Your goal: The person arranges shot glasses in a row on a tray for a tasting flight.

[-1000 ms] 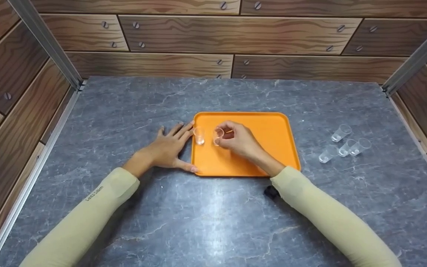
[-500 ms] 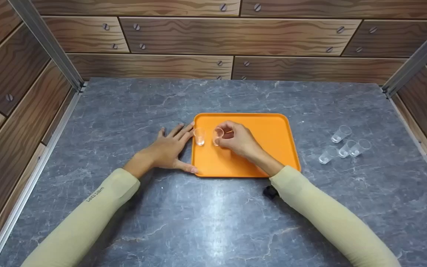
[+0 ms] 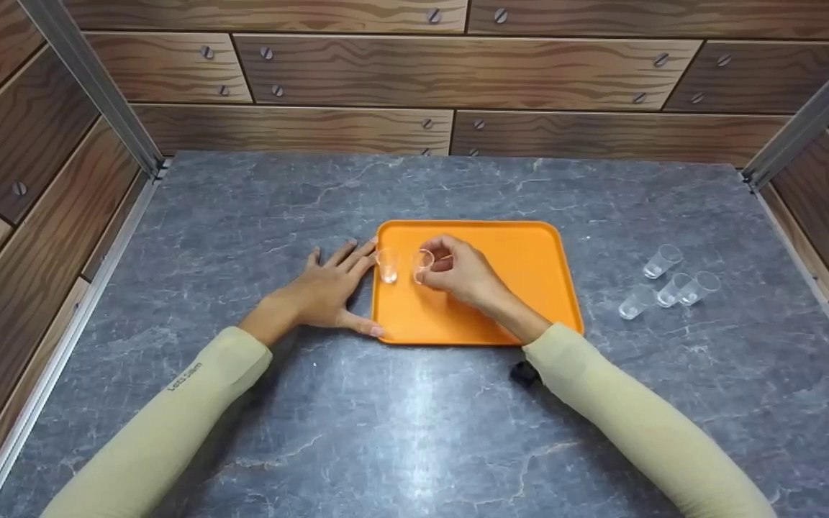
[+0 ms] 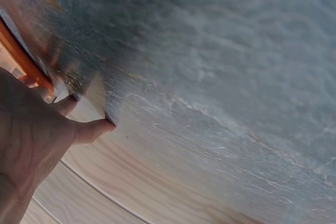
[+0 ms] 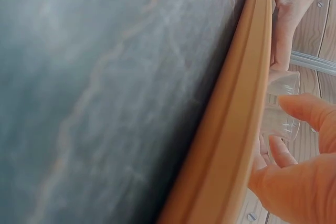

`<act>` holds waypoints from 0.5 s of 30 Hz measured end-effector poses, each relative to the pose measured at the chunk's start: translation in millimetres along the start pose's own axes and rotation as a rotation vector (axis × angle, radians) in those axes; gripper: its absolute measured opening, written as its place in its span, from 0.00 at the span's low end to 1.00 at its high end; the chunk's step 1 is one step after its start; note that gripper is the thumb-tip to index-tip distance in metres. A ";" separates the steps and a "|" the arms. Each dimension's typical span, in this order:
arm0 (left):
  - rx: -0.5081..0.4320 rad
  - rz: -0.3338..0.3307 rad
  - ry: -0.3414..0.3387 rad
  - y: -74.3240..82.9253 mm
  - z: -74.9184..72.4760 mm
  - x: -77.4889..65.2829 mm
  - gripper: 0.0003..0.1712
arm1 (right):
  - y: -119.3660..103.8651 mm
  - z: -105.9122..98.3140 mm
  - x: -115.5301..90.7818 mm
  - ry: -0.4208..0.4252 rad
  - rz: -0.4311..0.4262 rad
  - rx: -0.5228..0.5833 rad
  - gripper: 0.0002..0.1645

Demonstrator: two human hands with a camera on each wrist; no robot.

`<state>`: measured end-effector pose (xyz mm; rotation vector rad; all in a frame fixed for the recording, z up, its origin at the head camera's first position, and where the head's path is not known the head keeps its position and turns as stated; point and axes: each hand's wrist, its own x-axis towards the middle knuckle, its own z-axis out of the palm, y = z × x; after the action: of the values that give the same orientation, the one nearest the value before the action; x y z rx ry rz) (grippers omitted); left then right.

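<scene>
In the head view an orange tray [image 3: 501,280] lies on the table. My right hand [image 3: 468,273] reaches over it and pinches a small clear plastic cup [image 3: 423,270] between thumb and fingers. The right wrist view shows that cup [image 5: 278,116] upright behind the tray's near wall, the thumb at its side. A second clear cup [image 3: 387,267] stands just left of it, near the tray's left side. My left hand [image 3: 324,291] is spread flat, thumb and fingertips touching the left rim. In the left wrist view the same hand [image 4: 37,129] lies along the orange rim.
Right of the tray several more clear cups [image 3: 673,288] stand in a cluster on the grey marbled table [image 3: 414,432]. A small black object [image 3: 526,373] shows beneath the right sleeve. Wood-patterned walls [image 3: 458,72] and metal posts [image 3: 98,93] border the table.
</scene>
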<state>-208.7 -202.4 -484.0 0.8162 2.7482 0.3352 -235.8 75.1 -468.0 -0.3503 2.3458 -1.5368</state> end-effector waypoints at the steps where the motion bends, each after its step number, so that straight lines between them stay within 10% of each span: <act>1: 0.000 -0.001 0.000 -0.4 0.4 0.2 0.77 | -0.3 -0.1 -0.5 0.000 -0.005 -0.012 0.25; 15: 0.010 -0.002 -0.010 1.1 -0.2 0.2 0.77 | 1.9 -8.9 -11.7 -0.012 0.023 -0.046 0.32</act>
<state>-208.4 -201.5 -483.5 0.8147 2.7434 0.3166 -228.5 87.7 -464.9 -0.3412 2.3706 -1.4683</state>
